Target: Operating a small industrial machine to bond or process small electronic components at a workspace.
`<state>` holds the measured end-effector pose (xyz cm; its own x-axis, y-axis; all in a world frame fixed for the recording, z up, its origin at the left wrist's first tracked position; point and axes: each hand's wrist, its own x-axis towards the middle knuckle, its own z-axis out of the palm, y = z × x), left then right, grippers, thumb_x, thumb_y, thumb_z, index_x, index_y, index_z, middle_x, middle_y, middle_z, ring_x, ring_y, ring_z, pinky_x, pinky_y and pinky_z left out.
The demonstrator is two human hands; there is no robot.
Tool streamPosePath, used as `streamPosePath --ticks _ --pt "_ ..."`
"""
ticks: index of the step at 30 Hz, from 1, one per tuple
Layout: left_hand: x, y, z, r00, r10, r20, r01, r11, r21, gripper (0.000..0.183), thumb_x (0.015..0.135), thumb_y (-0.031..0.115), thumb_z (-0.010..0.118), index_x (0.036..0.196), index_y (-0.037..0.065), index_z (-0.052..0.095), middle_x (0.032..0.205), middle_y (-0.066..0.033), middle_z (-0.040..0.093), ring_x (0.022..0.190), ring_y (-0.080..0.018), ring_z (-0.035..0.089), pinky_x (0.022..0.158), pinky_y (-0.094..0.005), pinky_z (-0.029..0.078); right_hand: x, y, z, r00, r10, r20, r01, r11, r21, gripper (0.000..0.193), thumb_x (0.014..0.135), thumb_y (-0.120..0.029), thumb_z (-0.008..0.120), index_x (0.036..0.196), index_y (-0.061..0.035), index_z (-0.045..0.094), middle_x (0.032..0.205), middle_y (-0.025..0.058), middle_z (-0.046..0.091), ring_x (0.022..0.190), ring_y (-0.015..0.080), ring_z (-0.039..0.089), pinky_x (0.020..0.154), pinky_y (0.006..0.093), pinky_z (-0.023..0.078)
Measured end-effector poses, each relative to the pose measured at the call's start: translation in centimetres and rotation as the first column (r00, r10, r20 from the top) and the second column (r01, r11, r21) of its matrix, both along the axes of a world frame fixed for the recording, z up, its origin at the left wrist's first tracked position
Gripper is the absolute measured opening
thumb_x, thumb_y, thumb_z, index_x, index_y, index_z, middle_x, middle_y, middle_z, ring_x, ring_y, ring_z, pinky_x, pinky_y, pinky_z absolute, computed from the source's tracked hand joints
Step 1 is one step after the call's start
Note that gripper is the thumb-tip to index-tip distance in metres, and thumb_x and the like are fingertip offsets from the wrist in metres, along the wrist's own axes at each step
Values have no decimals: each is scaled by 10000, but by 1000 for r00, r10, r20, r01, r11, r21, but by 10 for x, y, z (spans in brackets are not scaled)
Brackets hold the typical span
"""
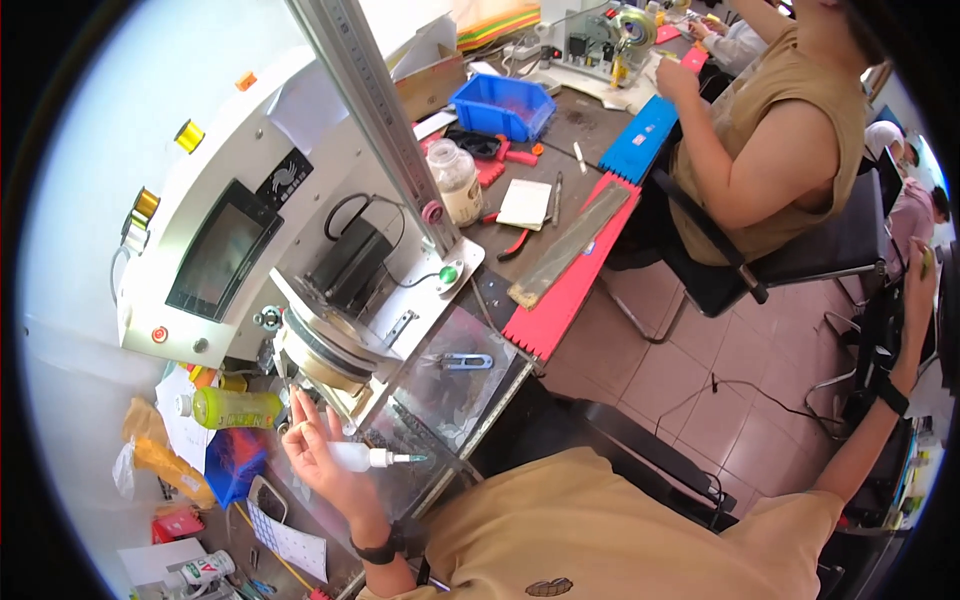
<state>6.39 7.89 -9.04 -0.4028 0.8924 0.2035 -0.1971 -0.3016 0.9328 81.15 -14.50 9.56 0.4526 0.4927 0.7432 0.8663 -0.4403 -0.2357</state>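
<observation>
My left hand (318, 462) is at the front of the white machine, close to its wheel (322, 352). It holds a white squeeze bottle (352, 457) with a thin greenish nozzle pointing right, while its fingertips reach up toward the wheel's lower edge. What those fingertips touch is too small to tell. Stretched far out to the right, my right hand (918, 268) appears closed around something small and greenish near the picture's rim. Below the machine's screen (222, 250), a green bottle with a white cap (235, 408) lies beside my left hand. Blue thread snips (466, 362) lie on the clear sheet.
A tall metal rail (365, 95) rises from the machine. Beyond it are a blue bin (502, 107), a glue jar (455, 182), a white pad (525, 204) and a long flat bar (570, 245). A co-worker (760, 140) sits at right; a cable (760, 385) crosses the floor.
</observation>
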Motion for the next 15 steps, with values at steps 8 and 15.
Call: streamPosePath --ticks 8,15 --pt "-10 -10 -1 999 27 -36 -27 1000 12 126 1056 154 427 987 50 411 1552 -237 314 1453 -323 320 1116 -477 357 -203 114 -59 502 524 -689 -480 831 282 550 1047 -559 301 858 -114 563 616 -82 323 506 12 291 451 199 220" --pt "-14 -16 4 999 -27 24 27 999 33 123 1042 136 471 992 35 421 1542 -221 345 1398 -253 418 1093 -449 385 -363 171 -140 99 618 -780 -849 462 258 262 942 -205 635 799 -36 496 644 -19 424 621 49 369 535 251 335"
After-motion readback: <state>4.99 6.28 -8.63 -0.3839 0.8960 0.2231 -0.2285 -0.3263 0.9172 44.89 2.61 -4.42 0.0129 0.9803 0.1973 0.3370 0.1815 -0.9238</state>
